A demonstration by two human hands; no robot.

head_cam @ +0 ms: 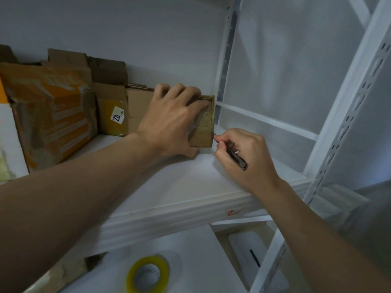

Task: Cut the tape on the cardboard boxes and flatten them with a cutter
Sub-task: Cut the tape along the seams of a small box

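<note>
Small box [203, 132], toward rear right corner of upper shelf [190, 187]: top and left half hidden under left hand [171, 121]. Cutter [237, 158]: front of body buried among fingers of right hand [243, 153]; blade tip at box's lower right corner too small to make out, contact with tape unclear. Orange-printed box [53, 115] at shelf's left end: cut off by left picture edge, print blurred. Label [117, 117] on neighbouring box [110, 102]: "07" legible, smaller text not. Sticker [234, 210] on shelf's front edge: blurred, unreadable. Lower shelf [201, 261]: tape roll [148, 273] clipped by bottom picture edge; white object [247, 248] partly behind upright [268, 261], kind unclear.
</note>
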